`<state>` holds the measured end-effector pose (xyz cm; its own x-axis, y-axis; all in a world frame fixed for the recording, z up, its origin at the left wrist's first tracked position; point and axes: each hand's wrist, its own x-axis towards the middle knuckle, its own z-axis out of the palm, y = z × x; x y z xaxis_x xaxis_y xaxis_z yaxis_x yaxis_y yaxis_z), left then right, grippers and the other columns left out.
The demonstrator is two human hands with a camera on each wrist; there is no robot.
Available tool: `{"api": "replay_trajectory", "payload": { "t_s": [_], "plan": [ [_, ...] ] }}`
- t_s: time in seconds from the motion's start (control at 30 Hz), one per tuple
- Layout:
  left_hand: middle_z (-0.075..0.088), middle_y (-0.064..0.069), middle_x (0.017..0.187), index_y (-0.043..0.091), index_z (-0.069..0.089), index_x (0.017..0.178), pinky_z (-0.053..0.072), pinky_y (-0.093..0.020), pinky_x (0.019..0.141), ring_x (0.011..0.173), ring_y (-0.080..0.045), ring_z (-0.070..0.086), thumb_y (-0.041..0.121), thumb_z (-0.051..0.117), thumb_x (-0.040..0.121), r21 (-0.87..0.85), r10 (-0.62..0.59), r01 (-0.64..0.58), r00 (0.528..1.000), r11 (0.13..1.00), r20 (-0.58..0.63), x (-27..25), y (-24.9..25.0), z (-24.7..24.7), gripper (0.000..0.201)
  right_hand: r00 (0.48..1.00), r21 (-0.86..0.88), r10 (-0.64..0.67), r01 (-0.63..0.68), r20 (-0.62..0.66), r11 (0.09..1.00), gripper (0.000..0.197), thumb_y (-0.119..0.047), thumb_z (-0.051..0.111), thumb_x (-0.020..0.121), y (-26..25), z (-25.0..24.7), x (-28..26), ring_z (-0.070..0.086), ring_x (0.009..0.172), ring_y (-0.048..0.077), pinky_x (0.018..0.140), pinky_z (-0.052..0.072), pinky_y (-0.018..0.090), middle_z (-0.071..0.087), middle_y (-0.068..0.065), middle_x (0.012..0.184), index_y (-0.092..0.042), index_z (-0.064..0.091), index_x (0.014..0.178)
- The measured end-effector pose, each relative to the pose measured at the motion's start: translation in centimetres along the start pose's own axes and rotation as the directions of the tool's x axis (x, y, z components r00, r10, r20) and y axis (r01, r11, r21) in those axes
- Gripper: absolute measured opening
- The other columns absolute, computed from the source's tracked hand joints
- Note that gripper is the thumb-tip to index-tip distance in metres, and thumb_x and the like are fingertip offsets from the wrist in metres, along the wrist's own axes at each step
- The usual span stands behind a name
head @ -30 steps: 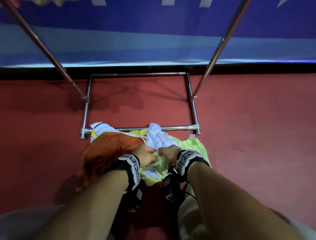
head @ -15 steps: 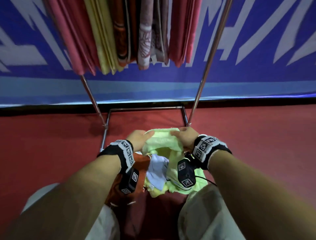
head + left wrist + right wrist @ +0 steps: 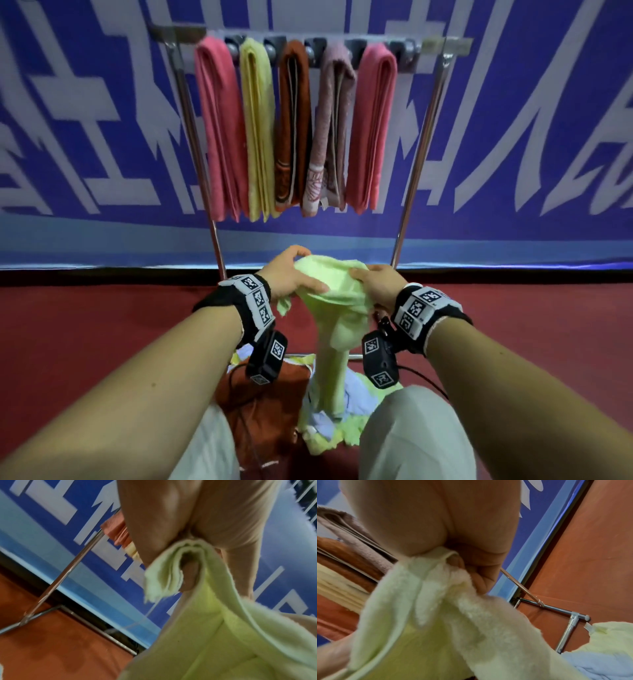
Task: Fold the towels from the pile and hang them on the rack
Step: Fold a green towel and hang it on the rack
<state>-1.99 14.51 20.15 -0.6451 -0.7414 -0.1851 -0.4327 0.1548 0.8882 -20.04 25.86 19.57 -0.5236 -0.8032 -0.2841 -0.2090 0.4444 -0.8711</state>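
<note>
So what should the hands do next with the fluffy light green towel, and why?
Probably pull apart sideways to spread it. The left hand and right hand grip the light green terry towel close together, so it hangs bunched, its bottom end reaching the mixed towel pile; it needs flattening before folding.

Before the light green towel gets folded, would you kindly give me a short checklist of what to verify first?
1. Grip of the left hand on the light green towel: ok.
2. Grip of the right hand on the same towel: ok.
3. Towel lifted clear of the pile: cannot tell; its lower end hangs down to the pile.
4. Towel spread flat for folding: not ok; it is bunched between the hands.
5. Room on the rack: cannot tell; the five hung towels fill most of the bar.
</note>
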Motion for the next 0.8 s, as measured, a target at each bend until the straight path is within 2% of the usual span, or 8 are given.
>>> {"api": "replay_trajectory", "payload": {
  "t_s": [0.1,0.17,0.23,0.37,0.47,0.6,0.73,0.8],
  "plan": [
    [0.053,-0.005,0.127,0.027,0.05,0.123,0.049,-0.019,0.067,0.079,-0.009,0.061,0.01,0.091,0.067,0.135,0.105,-0.11,0.993,0.985,0.046,-1.7,2.6,-2.1,0.071,1.0,0.044,0.03,-0.03,-0.002,0.999,0.022,-0.028,0.062,0.095,-2.0,-0.9,-1.0,0.062,0.068,0.029,0.055,0.052,0.036,0.065,0.014,0.084,-0.006,0.067,0.096],
    [0.049,0.002,0.137,0.025,0.06,0.122,0.045,-0.006,0.072,0.098,0.002,0.061,0.004,0.089,0.068,0.211,0.171,-0.19,0.98,0.959,0.106,-2.7,3.9,-3.3,0.065,0.999,0.081,0.033,-0.032,-0.016,0.996,0.022,-0.028,0.062,0.094,-3.5,-1.3,-1.6,0.062,0.068,0.03,0.051,0.052,0.035,0.064,0.014,0.081,-0.006,0.068,0.094],
    [0.054,0.01,0.129,0.023,0.069,0.117,0.039,-0.01,0.087,0.119,-0.005,0.051,0.007,0.09,0.068,0.351,0.178,-0.219,0.973,0.91,0.146,-3.7,5.1,-3.9,0.056,0.999,0.088,0.019,-0.016,-0.036,0.996,0.024,-0.028,0.061,0.094,-5.1,-1.7,-2.2,0.061,0.07,0.03,0.054,0.051,0.035,0.062,0.014,0.082,-0.005,0.069,0.096],
    [0.061,0.013,0.111,0.029,0.075,0.108,0.045,-0.027,0.095,0.112,-0.013,0.058,0.041,0.084,0.077,0.562,0.219,-0.176,0.976,0.808,-0.008,-4.9,6.9,-5.0,0.034,0.998,0.096,-0.052,0.056,-0.048,0.994,0.032,-0.032,0.067,0.094,-7.7,-2.0,-3.5,0.064,0.069,0.031,0.061,0.059,0.041,0.067,0.016,0.086,-0.002,0.071,0.103],
    [0.076,-0.001,0.092,0.024,0.079,0.091,0.056,-0.042,0.081,0.09,-0.023,0.07,0.05,0.073,0.084,0.516,0.247,-0.135,0.957,0.846,-0.155,-5.2,7.8,-6.1,0.028,0.991,0.106,-0.13,0.126,0.025,0.986,0.041,-0.045,0.079,0.084,-8.4,-1.2,-4.7,0.075,0.084,0.032,0.077,0.064,0.049,0.076,0.014,0.099,-0.011,0.073,0.107],
    [0.072,-0.004,0.073,0.022,0.074,0.071,0.052,-0.035,0.065,0.074,-0.024,0.07,0.046,0.065,0.089,0.489,0.269,-0.109,0.925,0.865,-0.269,-5.8,8.3,-7.0,0.032,0.952,-0.013,-0.241,0.248,0.188,0.969,0.066,-0.063,0.087,0.062,-8.3,-0.4,-6.0,0.074,0.097,0.023,0.09,0.06,0.046,0.075,0.003,0.107,-0.027,0.071,0.115],
    [0.064,-0.006,0.063,0.012,0.073,0.072,0.039,-0.031,0.059,0.06,-0.023,0.057,0.044,0.063,0.091,0.429,0.249,-0.106,0.924,0.897,-0.291,-6.1,7.5,-7.2,0.038,0.912,-0.261,-0.382,0.409,0.149,0.874,0.021,-0.039,0.077,0.087,-8.2,0.1,-6.4,0.074,0.079,0.017,0.079,0.061,0.034,0.078,0.002,0.087,-0.018,0.076,0.092],
    [0.053,-0.005,0.061,0.009,0.067,0.071,0.032,-0.031,0.058,0.058,-0.023,0.049,0.039,0.059,0.095,0.383,0.222,-0.098,0.929,0.918,-0.295,-6.3,6.6,-7.1,0.039,0.912,-0.297,-0.399,0.409,0.097,0.863,0.023,-0.038,0.069,0.093,-7.8,0.0,-6.2,0.069,0.072,0.015,0.071,0.056,0.03,0.076,0.004,0.084,-0.016,0.075,0.088]
  ]
}}
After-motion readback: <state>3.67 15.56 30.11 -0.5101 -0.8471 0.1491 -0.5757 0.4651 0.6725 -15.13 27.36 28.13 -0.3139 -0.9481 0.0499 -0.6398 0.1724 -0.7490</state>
